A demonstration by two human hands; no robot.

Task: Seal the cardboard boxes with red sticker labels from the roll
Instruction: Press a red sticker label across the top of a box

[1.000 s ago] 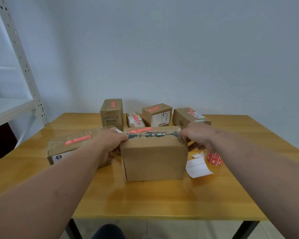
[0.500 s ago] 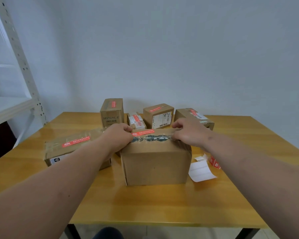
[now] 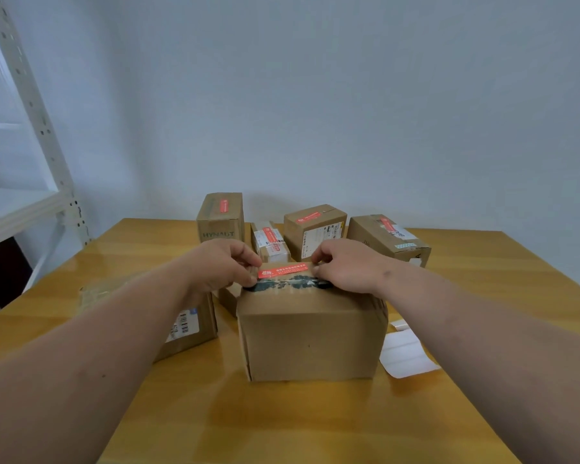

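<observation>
A brown cardboard box [image 3: 310, 333] stands on the yellow-brown wooden table [image 3: 282, 423], directly beneath both hands. Along its top lies a rectangular red sticker label [image 3: 283, 270] with white print, just beyond a strip of clear tape bearing dark green print [image 3: 287, 285]. The label spans the gap between the two hands. The left hand [image 3: 220, 264] has its fingers curled, thumb and fingertips meeting at the label's left end; the right hand [image 3: 344, 266] is likewise curled, its fingertips at the label's right end. Whether the fingers pinch the label or press it down cannot be told.

Under the left forearm lies a flat brown cardboard box with a barcode label [image 3: 188, 329], partly hidden. Beside the right forearm, on the table, lies a white strip of label backing paper [image 3: 404, 358]. Beyond the hands stand four smaller brown cardboard boxes, each carrying a red label: a tall box printed HYNAUT [image 3: 220, 217], a small box with a white shipping label [image 3: 270, 241], a square box [image 3: 315, 229] and a low box [image 3: 387, 239] farthest right. Left of the left arm stands a white metal shelving rack [image 3: 27, 145].
</observation>
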